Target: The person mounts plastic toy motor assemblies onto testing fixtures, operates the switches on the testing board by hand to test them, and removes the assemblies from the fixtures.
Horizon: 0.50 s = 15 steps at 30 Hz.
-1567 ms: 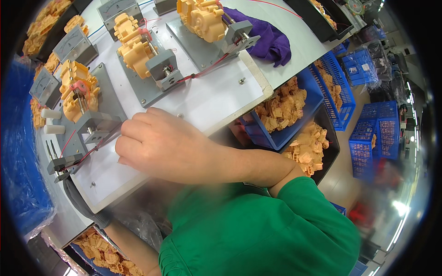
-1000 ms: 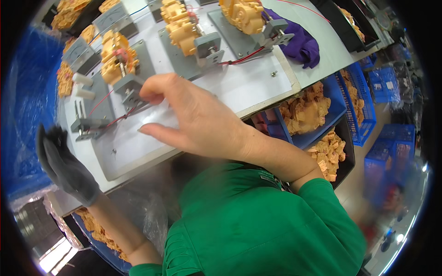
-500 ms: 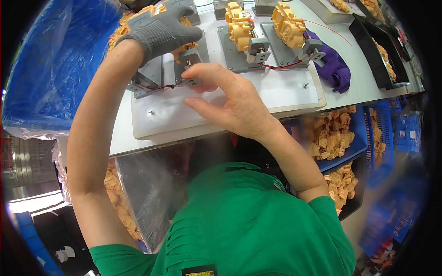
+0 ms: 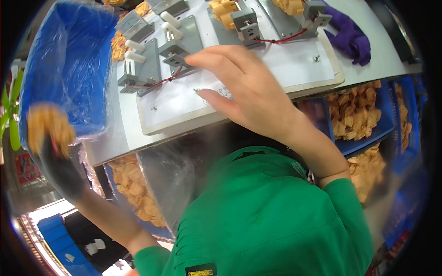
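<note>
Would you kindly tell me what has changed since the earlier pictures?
The gloved left hand has taken a yellow housing off its grey fixture and carried it out to the left. The right hand stays near that fixture; two other yellow housings remain mounted.

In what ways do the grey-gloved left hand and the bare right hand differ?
The left hand wears a dark grey knitted glove; the right hand is bare. The left hand holds a blurred yellow-orange plastic part; the right hand, thumb and fingers apart, appears empty. Both arms emerge from green sleeves.
</note>
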Available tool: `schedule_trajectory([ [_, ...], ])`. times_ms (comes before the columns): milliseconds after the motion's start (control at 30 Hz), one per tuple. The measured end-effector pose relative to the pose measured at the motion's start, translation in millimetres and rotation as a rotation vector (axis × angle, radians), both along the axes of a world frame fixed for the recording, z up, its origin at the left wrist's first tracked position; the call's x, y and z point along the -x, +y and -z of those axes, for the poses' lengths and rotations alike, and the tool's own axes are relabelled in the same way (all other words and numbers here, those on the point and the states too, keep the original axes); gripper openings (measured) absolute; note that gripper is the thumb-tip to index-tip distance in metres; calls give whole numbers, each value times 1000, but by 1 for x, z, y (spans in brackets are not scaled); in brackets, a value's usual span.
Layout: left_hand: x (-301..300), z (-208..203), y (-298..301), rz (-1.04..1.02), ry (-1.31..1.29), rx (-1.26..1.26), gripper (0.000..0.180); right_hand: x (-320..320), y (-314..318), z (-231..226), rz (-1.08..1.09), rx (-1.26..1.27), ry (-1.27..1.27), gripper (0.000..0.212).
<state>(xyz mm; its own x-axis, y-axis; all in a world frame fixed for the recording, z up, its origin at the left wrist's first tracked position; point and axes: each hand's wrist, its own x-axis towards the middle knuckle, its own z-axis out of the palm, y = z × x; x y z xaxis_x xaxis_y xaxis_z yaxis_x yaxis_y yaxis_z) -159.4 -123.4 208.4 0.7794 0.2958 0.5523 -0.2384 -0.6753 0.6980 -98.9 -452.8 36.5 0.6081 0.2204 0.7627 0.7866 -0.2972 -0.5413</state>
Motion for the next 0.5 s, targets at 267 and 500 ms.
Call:
schedule_trajectory([
  [267,336,247,392,-941,657,-378,17,13,-68,0,319,336,93,22],
  [500,428,306,418,-1337,930,254,39,13,-82,0,298,345,109,14],
])
